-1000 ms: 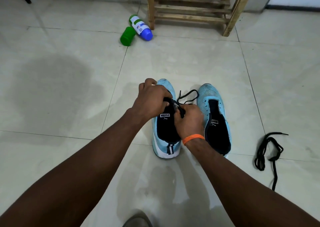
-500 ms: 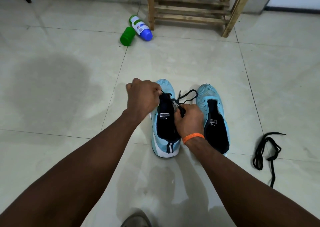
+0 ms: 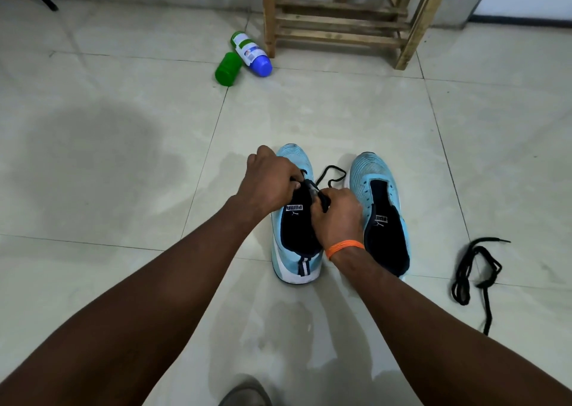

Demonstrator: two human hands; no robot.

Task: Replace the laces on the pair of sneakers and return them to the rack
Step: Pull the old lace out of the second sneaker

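Two light-blue sneakers stand side by side on the tiled floor, toes pointing away from me. Over the left sneaker [image 3: 292,244] my left hand [image 3: 267,182] pinches a black lace [image 3: 332,173] near the eyelets. My right hand [image 3: 335,217], with an orange band at the wrist, grips the same lace by the tongue. A loop of that lace lies between the shoes. The right sneaker [image 3: 379,207] has no lace in it. A second black lace [image 3: 475,269] lies loose on the floor to the right.
A wooden rack [image 3: 343,21] stands at the far wall. A green cap [image 3: 227,69] and a bottle with a blue end [image 3: 252,54] lie on the floor left of it. A shoe toe [image 3: 246,395] shows at the bottom edge.
My left hand swung out to the left of the sneaker and has come back over its eyelets. My right hand has stayed at the tongue, holding the lace.
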